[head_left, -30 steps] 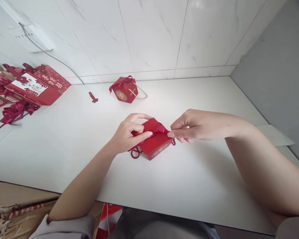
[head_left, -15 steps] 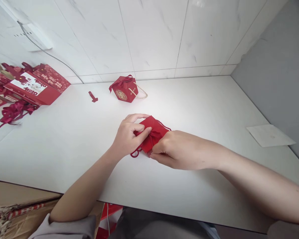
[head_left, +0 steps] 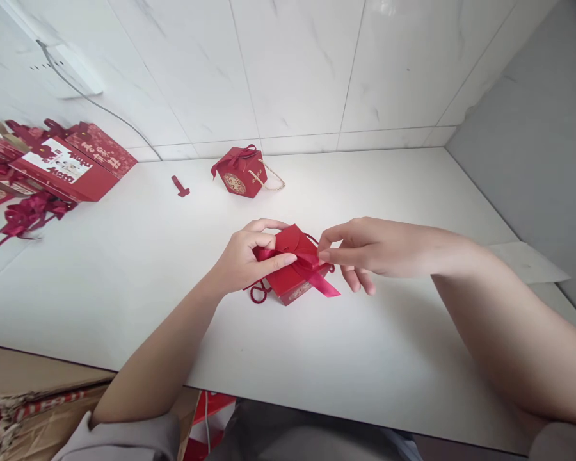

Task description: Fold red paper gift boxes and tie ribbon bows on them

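Note:
A small red gift box (head_left: 294, 285) with a gold emblem lies on the white table (head_left: 365, 358) in front of me. A red satin ribbon (head_left: 317, 272) runs across its top, one tail hanging over the front. My left hand (head_left: 247, 259) presses the ribbon down on the box with forefinger and thumb. My right hand (head_left: 365, 250) pinches the ribbon at the box's right edge, its other fingers spread. A red cord handle (head_left: 258, 294) sticks out at the box's lower left.
A finished red box with bow and gold cord (head_left: 242, 171) stands near the wall. A small red strip (head_left: 180, 186) lies to its left. Flat red boxes and ribbons (head_left: 43, 169) are piled at far left. A white sheet (head_left: 528, 259) lies at right; a cardboard carton (head_left: 33, 397) sits below the table edge.
My right hand went from the box's right side down over its front, then back to the right edge. A ribbon tail now hangs free over the box's front. Left hand stayed.

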{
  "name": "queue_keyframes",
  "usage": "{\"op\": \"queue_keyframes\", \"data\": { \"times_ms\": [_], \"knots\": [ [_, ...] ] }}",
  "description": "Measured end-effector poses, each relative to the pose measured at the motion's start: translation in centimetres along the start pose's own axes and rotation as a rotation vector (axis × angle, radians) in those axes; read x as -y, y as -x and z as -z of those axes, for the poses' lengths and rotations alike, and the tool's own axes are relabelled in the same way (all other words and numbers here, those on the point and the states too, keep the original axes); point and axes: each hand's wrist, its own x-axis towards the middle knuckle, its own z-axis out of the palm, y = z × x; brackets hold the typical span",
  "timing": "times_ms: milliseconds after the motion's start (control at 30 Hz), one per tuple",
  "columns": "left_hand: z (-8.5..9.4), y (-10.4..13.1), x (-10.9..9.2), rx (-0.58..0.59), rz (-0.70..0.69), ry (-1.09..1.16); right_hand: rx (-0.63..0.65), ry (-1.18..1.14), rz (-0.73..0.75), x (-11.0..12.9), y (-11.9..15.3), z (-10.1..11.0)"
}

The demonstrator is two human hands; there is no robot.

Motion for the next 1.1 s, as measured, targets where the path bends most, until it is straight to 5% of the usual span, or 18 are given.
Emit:
{"op": "queue_keyframes", "data": {
  "times_ms": [100,333,533,700,867,1100],
  "knots": [
    [0.0,0.0,0.0,0.001,0.003,-0.015,0.094,-0.152,0.032,0.0,-0.8,0.0],
    [-0.8,0.2,-0.5,-0.125,0.021,-0.154,0.019,-0.395,0.142,-0.3,-2.6,-1.0],
    [-1.2,0.4,-0.9,-0.103,-0.007,-0.172,0.036,-0.469,0.201,-0.7,-2.8,-0.7],
    [-1.3,0.4,-0.9,-0.082,0.016,-0.133,0.042,-0.364,0.264,0.0,-1.8,-1.2],
    [-1.4,0.5,-1.1,-0.055,0.032,-0.096,-0.123,-0.179,0.4,0.5,-1.4,-1.9],
    [-1.2,0.4,-1.0,0.084,0.059,0.056,-0.314,-0.011,0.376,-0.8,-3.0,-1.4]
  ]
}}
